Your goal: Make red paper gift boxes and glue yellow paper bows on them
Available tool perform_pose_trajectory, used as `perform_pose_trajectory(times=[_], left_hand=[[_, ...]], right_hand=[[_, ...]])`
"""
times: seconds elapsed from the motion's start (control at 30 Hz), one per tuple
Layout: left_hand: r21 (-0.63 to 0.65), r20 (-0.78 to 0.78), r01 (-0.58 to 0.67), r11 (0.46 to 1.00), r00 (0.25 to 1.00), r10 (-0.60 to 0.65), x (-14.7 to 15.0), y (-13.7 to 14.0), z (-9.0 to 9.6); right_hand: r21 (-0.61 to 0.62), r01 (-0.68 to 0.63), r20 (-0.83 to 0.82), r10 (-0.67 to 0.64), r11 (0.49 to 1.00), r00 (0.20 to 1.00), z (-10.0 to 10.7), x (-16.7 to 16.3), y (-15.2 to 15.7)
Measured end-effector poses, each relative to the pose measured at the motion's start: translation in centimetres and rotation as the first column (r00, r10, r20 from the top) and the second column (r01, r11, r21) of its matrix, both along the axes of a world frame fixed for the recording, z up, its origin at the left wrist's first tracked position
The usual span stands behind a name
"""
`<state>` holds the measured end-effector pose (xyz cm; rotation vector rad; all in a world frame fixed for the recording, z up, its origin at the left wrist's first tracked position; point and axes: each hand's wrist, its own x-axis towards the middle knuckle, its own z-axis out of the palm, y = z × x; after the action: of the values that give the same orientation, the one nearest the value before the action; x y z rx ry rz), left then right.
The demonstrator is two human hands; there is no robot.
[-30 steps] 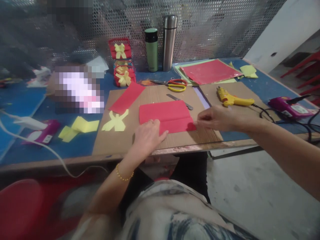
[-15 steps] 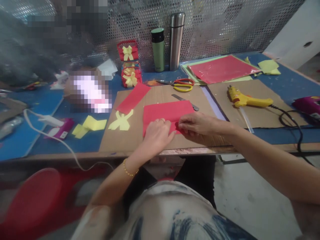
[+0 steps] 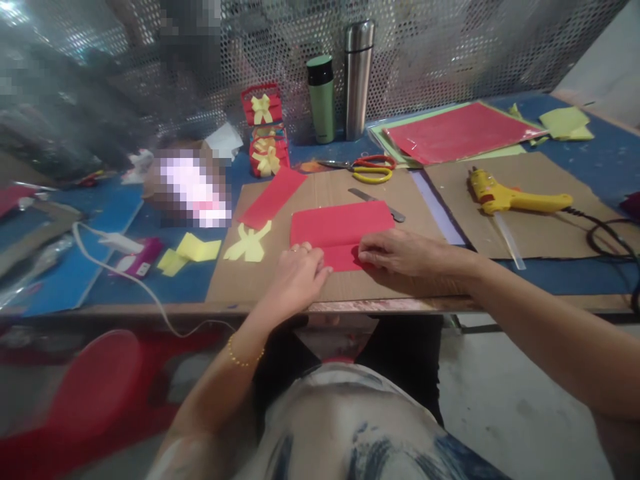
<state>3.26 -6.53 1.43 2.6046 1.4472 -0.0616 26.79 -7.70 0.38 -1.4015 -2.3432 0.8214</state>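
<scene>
A red sheet of paper (image 3: 340,222) lies on the cardboard in front of me, with a crease running across its lower part. My left hand (image 3: 299,275) is at the sheet's lower left corner, its fingers curled together on the paper. At the lower right, my right hand (image 3: 400,255) has its fingers pinched on the same sheet near the crease. A metal blade (image 3: 376,204) lies just behind the sheet, partly covered by it. To the left are a red paper strip (image 3: 274,197) and a yellow paper bow shape (image 3: 249,243).
Scissors (image 3: 375,169) lie at the back of the cardboard (image 3: 250,287). A yellow glue gun (image 3: 520,198) rests on the right board. Behind stand a green cup (image 3: 321,103), a steel flask (image 3: 358,80) and red paper boxes with yellow bows (image 3: 268,159). Yellow pieces (image 3: 193,250) lie left.
My left hand has slid left along the red sheet to its lower left corner, uncovering the crease's middle. My right hand stays at the right end. The view has shifted slightly.
</scene>
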Motion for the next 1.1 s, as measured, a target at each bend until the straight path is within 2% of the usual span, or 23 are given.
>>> perform_pose_trajectory(times=[0.23, 0.4, 0.5, 0.57, 0.6, 0.67, 0.7, 0.77, 0.83, 0.9, 0.93, 1.0, 1.1], left_hand=[[-0.005, 0.032, -0.044, 0.999, 0.999, 0.044, -3.7, 0.5, 0.2], [0.012, -0.027, -0.081, 0.997, 0.996, 0.081, -6.1, 0.7, 0.8], [0.154, -0.172, -0.134, 0.979, 0.972, 0.160, -6.0, -0.3, 1.4], [0.299, -0.163, -0.142, 0.944, 0.967, 0.197, -4.9, -1.4, 1.3], [0.343, -0.106, -0.112, 0.932, 0.982, 0.157, -4.1, -1.9, 1.0], [0.337, 0.033, 0.056, 0.940, 0.997, -0.071, -2.5, -2.9, 0.1], [0.316, 0.082, 0.151, 0.937, 0.979, -0.186, -1.8, -3.2, -0.6], [0.286, 0.124, 0.267, 0.921, 0.942, -0.311, -0.8, -3.4, -2.0], [0.286, 0.127, 0.280, 0.917, 0.937, -0.325, -0.4, -3.4, -3.1], [0.301, 0.132, 0.265, 0.916, 0.940, -0.316, -0.5, -3.2, -3.8], [0.308, 0.138, 0.263, 0.914, 0.938, -0.317, -0.5, -3.1, -4.0], [0.318, 0.148, 0.265, 0.910, 0.935, -0.323, -0.7, -3.1, -4.1], [0.338, 0.150, 0.261, 0.904, 0.933, -0.326, -0.7, -3.2, -4.1]], right_hand=[[-0.012, -0.004, 0.002, 0.004, 1.000, 1.000, 0.3, 0.0, -0.2], [0.078, 0.032, -0.025, -0.031, 0.996, 0.999, 0.0, -0.2, -1.1], [0.040, 0.021, -0.075, -0.018, 0.999, 0.997, 0.0, -0.1, -0.9], [-0.085, 0.001, -0.122, -0.011, 0.996, 0.992, 0.1, 0.1, -0.4], [-0.159, 0.006, -0.151, -0.031, 0.987, 0.988, 0.3, 0.2, -0.2], [-0.258, 0.072, -0.216, -0.130, 0.963, 0.968, 0.6, 0.6, 0.0], [-0.258, 0.134, -0.250, -0.201, 0.957, 0.947, 0.7, 0.9, -0.1], [-0.131, 0.294, -0.298, -0.321, 0.947, 0.899, 0.9, 1.8, -0.9], [0.086, 0.379, -0.272, -0.344, 0.922, 0.899, 0.7, 2.6, -2.5], [0.278, 0.337, -0.162, -0.302, 0.900, 0.939, 0.1, 3.1, -4.5], [0.332, 0.303, -0.100, -0.286, 0.893, 0.953, -0.3, 3.2, -5.6], [0.423, 0.283, 0.003, -0.313, 0.861, 0.950, -1.2, 3.0, -7.4], [0.502, 0.309, 0.065, -0.391, 0.808, 0.918, -2.5, 2.4, -8.8]])
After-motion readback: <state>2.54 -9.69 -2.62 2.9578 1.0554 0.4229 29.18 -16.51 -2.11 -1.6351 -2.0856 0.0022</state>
